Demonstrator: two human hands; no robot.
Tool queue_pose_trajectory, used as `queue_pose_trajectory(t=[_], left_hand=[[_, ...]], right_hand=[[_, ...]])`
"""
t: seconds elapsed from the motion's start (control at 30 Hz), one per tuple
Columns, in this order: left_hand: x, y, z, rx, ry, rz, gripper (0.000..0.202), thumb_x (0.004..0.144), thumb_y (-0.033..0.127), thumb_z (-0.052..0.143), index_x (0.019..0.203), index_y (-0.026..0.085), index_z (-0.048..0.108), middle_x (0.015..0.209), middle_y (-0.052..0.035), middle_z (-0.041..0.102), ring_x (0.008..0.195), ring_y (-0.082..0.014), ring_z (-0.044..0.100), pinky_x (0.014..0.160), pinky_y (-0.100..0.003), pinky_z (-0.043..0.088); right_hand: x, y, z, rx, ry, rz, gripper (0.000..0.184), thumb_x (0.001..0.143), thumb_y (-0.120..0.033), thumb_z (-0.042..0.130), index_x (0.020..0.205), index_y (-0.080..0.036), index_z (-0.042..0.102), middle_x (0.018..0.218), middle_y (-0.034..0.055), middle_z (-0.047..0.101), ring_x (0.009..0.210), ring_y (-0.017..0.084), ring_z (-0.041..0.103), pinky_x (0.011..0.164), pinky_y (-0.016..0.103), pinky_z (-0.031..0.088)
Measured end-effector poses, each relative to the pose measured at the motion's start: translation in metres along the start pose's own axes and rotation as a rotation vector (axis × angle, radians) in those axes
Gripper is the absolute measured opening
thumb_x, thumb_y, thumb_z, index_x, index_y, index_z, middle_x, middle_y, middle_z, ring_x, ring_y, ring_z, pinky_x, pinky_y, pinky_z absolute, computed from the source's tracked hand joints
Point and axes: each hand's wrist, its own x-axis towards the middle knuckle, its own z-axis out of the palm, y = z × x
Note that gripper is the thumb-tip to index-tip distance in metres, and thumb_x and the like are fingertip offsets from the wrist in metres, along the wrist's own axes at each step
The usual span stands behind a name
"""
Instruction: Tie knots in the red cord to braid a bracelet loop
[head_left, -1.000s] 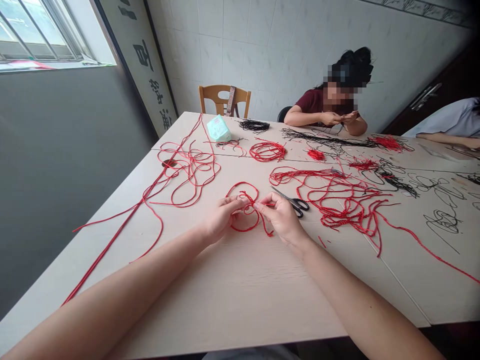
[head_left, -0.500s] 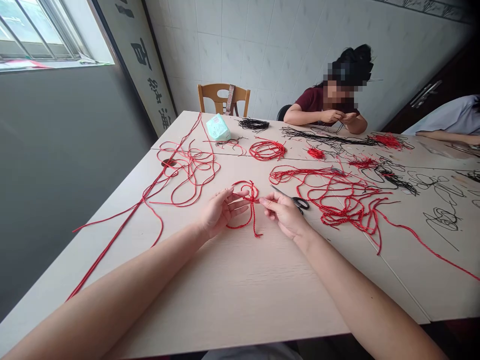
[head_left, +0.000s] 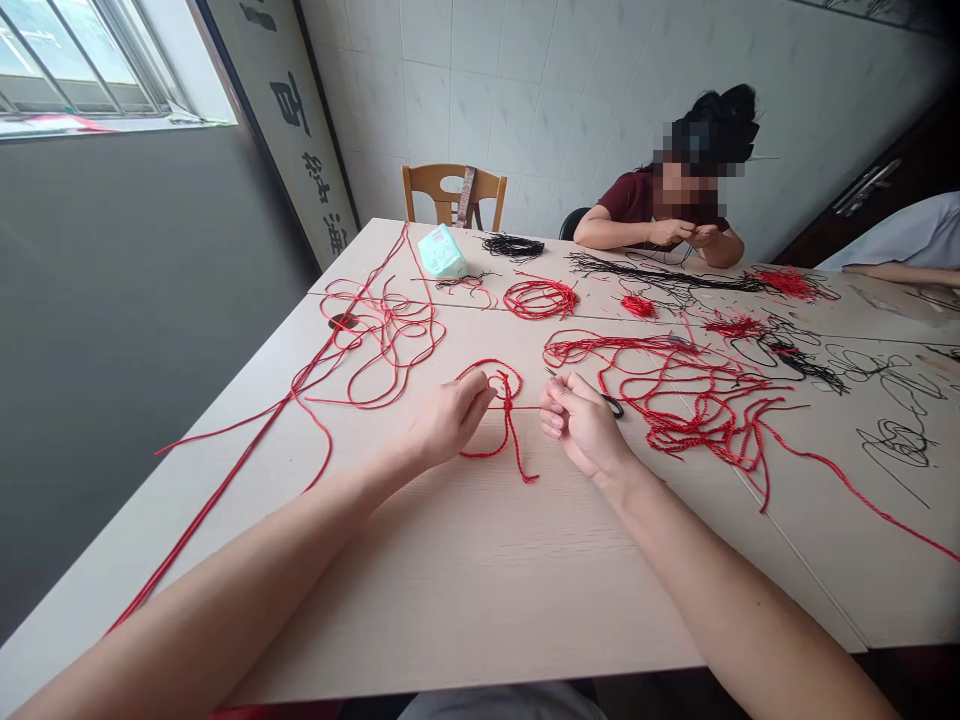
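Note:
A twisted red cord (head_left: 508,425) lies looped in front of me, its loose ends pointing toward my side of the table. Around its middle runs a thin red thread (head_left: 525,408), stretched nearly straight between my hands. My left hand (head_left: 459,412) is closed on the thread's left part, fingers curled in. On the other side, my right hand (head_left: 576,415) pinches the thread's right part in a fist. Black-handled scissors (head_left: 615,407) lie just behind my right hand, mostly hidden by it.
Tangled red cords (head_left: 697,410) spread to the right, thinner red cords (head_left: 390,335) to the left. Farther back are a coiled red cord (head_left: 540,298), black cords (head_left: 667,275) and a mint-green packet (head_left: 442,252). Across the table a person (head_left: 675,225) handles something small; another person's sleeve (head_left: 900,235) shows at right.
My left hand has gone from spread fingers to a closed grip. Both hands have drawn apart slightly, and the thin thread between them is now taut. The cord's loose ends have shifted right.

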Motion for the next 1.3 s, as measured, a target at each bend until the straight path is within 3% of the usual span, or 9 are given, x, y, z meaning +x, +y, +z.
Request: queue_pose_trajectory(t=[0.1, 0.2, 0.37, 0.6, 0.77, 0.9, 1.0, 1.17, 1.3], left_hand=[[0.0, 0.004, -0.002, 0.175, -0.044, 0.11, 0.028, 0.082, 0.035, 0.051, 0.062, 0.02, 0.038, 0.056, 0.0022, 0.033, 0.052, -0.013, 0.023, 0.057, -0.028, 0.018], [-0.001, 0.003, 0.0, 0.216, -0.061, 0.111, 0.028, 0.085, 0.036, 0.047, 0.063, 0.02, 0.037, 0.056, 0.0028, 0.032, 0.052, -0.0126, 0.023, 0.056, -0.027, 0.018], [-0.003, -0.001, 0.006, 0.094, -0.038, -0.051, 0.03, 0.086, 0.046, 0.042, 0.071, 0.02, 0.044, 0.062, 0.0027, 0.039, 0.055, -0.0107, 0.033, 0.054, -0.024, 0.025], [-0.002, 0.001, 0.007, -0.207, -0.264, -0.23, 0.037, 0.073, 0.05, 0.059, 0.062, 0.017, 0.048, 0.054, 0.0049, 0.026, 0.048, -0.0071, 0.022, 0.047, -0.024, 0.016], [0.0, 0.003, 0.006, -0.162, -0.205, -0.255, 0.036, 0.074, 0.05, 0.057, 0.063, 0.016, 0.052, 0.053, 0.0051, 0.026, 0.047, -0.0065, 0.02, 0.046, -0.024, 0.014], [-0.001, 0.007, 0.006, 0.064, -0.079, -0.185, 0.033, 0.074, 0.047, 0.057, 0.064, 0.015, 0.058, 0.052, 0.0055, 0.02, 0.047, -0.0066, 0.018, 0.046, -0.024, 0.013], [-0.002, 0.01, 0.008, 0.255, -0.012, -0.113, 0.027, 0.075, 0.041, 0.056, 0.07, 0.016, 0.065, 0.05, 0.0058, 0.023, 0.047, -0.0066, 0.021, 0.046, -0.023, 0.016], [-0.004, 0.01, 0.012, 0.446, 0.02, 0.011, 0.026, 0.079, 0.039, 0.052, 0.078, 0.018, 0.068, 0.047, 0.0065, 0.029, 0.045, -0.0065, 0.024, 0.048, -0.022, 0.02], [-0.004, 0.005, 0.008, 0.405, 0.027, -0.009, 0.031, 0.082, 0.043, 0.049, 0.081, 0.017, 0.065, 0.048, 0.0067, 0.026, 0.047, -0.0072, 0.023, 0.048, -0.022, 0.02]], right_hand=[[0.003, -0.001, -0.003, -0.071, 0.022, -0.034, 0.027, 0.074, -0.032, 0.063, 0.072, -0.021, 0.038, 0.056, -0.0082, 0.035, 0.043, 0.005, 0.03, 0.045, 0.02, 0.034], [0.004, -0.003, -0.003, -0.102, 0.034, -0.068, 0.027, 0.074, -0.034, 0.062, 0.074, -0.022, 0.038, 0.056, -0.0089, 0.035, 0.043, 0.005, 0.03, 0.047, 0.021, 0.038], [-0.002, -0.006, 0.005, -0.054, 0.001, -0.037, 0.027, 0.074, -0.035, 0.062, 0.075, -0.022, 0.038, 0.058, -0.0083, 0.035, 0.045, 0.006, 0.032, 0.048, 0.022, 0.04], [-0.007, -0.01, 0.008, -0.013, -0.002, -0.034, 0.025, 0.074, -0.034, 0.064, 0.078, -0.023, 0.042, 0.058, -0.0084, 0.035, 0.045, 0.006, 0.032, 0.047, 0.021, 0.04], [-0.005, -0.003, 0.005, -0.376, -0.089, -0.11, 0.022, 0.076, -0.04, 0.06, 0.081, -0.021, 0.05, 0.058, -0.0077, 0.036, 0.045, 0.006, 0.028, 0.045, 0.022, 0.043], [-0.009, 0.002, 0.007, -0.665, -0.208, -0.069, 0.023, 0.079, -0.041, 0.054, 0.081, -0.019, 0.056, 0.06, -0.0045, 0.04, 0.051, 0.009, 0.038, 0.046, 0.022, 0.045], [-0.014, 0.002, 0.011, -0.797, -0.195, -0.081, 0.018, 0.081, -0.035, 0.051, 0.078, -0.018, 0.056, 0.055, -0.0056, 0.037, 0.047, 0.008, 0.038, 0.043, 0.02, 0.041], [-0.017, 0.002, 0.016, -0.889, -0.139, -0.145, 0.017, 0.081, -0.029, 0.049, 0.069, -0.017, 0.05, 0.052, -0.0059, 0.038, 0.044, 0.007, 0.036, 0.041, 0.019, 0.031], [-0.012, -0.001, 0.011, -0.825, -0.18, -0.123, 0.02, 0.082, -0.034, 0.051, 0.073, -0.017, 0.055, 0.054, -0.0049, 0.043, 0.047, 0.009, 0.04, 0.046, 0.021, 0.035]])
